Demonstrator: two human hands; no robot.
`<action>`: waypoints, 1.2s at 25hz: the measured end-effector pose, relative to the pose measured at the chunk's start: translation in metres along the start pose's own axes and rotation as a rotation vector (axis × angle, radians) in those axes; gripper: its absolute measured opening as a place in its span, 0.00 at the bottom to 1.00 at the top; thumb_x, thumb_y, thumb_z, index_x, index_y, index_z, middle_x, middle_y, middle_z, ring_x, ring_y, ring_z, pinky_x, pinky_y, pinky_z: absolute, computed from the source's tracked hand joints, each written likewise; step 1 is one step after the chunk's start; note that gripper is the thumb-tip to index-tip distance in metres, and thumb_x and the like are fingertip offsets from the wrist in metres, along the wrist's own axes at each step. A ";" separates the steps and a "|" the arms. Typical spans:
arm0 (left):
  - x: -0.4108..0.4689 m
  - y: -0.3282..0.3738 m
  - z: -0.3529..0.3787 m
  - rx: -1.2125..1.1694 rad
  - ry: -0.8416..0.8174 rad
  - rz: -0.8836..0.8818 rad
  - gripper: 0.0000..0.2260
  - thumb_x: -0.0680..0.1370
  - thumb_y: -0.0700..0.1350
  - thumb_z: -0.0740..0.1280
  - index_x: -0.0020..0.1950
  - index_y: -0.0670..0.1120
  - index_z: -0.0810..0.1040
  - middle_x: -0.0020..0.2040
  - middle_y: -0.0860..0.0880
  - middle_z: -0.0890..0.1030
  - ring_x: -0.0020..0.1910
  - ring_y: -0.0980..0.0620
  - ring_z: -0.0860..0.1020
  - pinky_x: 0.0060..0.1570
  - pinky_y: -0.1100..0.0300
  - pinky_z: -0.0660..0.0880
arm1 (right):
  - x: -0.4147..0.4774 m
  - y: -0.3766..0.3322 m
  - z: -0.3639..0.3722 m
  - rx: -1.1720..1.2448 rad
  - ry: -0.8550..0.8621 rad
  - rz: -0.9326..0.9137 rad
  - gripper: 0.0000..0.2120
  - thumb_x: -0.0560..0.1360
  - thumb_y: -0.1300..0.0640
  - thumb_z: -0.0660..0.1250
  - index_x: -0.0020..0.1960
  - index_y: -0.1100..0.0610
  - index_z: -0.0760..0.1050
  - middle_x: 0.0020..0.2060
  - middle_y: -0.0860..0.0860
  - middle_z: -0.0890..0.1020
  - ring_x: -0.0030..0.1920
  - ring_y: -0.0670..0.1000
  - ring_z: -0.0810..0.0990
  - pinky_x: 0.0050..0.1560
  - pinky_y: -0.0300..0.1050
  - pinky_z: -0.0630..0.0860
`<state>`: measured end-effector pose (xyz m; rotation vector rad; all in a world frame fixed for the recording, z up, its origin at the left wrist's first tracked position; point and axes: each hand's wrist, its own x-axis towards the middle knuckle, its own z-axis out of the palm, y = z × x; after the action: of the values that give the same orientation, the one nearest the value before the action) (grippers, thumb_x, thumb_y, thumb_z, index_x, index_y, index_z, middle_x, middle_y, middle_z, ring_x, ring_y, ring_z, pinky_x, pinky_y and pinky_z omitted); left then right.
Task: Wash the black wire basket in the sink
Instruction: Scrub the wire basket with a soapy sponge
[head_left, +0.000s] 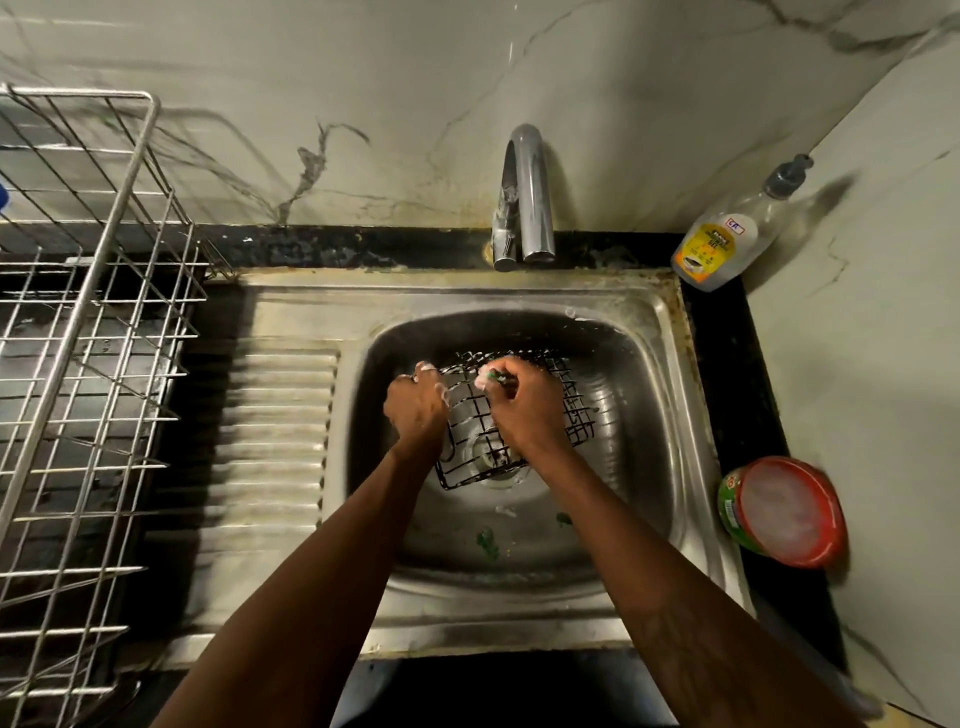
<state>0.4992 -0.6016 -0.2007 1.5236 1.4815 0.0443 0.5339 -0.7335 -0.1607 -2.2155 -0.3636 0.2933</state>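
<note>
At nine o'clock we saw a steel wire dish rack (88, 322) standing on the black counter (722, 332). At twelve o'clock a chrome tap (527, 192) rose before the marbled wall (363, 78). At two o'clock stood a clear pump bottle (727, 239) with a yellow label. At four o'clock sat a green tub (784, 512) with a red rim.

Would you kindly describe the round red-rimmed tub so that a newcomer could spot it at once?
Start at the steel sink and follow the black counter strip along its right side to the near end. The tub sits there: red rim, green sides, whitish contents. Its neighbour on that strip, a clear pump bottle with a yellow label, stands at the far corner.
</note>
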 end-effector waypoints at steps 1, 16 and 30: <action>-0.013 0.003 -0.007 0.020 -0.005 0.009 0.22 0.78 0.54 0.60 0.53 0.37 0.82 0.52 0.38 0.83 0.51 0.39 0.81 0.56 0.48 0.77 | -0.003 0.001 -0.001 0.011 -0.026 0.059 0.13 0.76 0.58 0.73 0.60 0.56 0.81 0.55 0.52 0.84 0.54 0.49 0.82 0.55 0.44 0.81; -0.009 -0.020 -0.018 -0.086 0.074 -0.026 0.11 0.81 0.45 0.63 0.45 0.41 0.80 0.33 0.49 0.76 0.28 0.56 0.71 0.22 0.74 0.65 | 0.024 0.043 0.012 -0.082 0.002 0.022 0.08 0.78 0.61 0.70 0.57 0.58 0.83 0.49 0.54 0.86 0.49 0.48 0.83 0.53 0.42 0.80; 0.002 -0.036 -0.017 -0.119 0.031 -0.014 0.15 0.82 0.45 0.61 0.54 0.34 0.80 0.45 0.38 0.80 0.34 0.52 0.73 0.32 0.74 0.65 | 0.056 0.068 0.000 -0.404 -0.042 0.140 0.17 0.74 0.67 0.70 0.62 0.60 0.77 0.57 0.60 0.81 0.61 0.59 0.77 0.58 0.47 0.73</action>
<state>0.4628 -0.5979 -0.2155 1.4228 1.4875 0.1461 0.5965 -0.7544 -0.2192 -2.6420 -0.3115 0.3669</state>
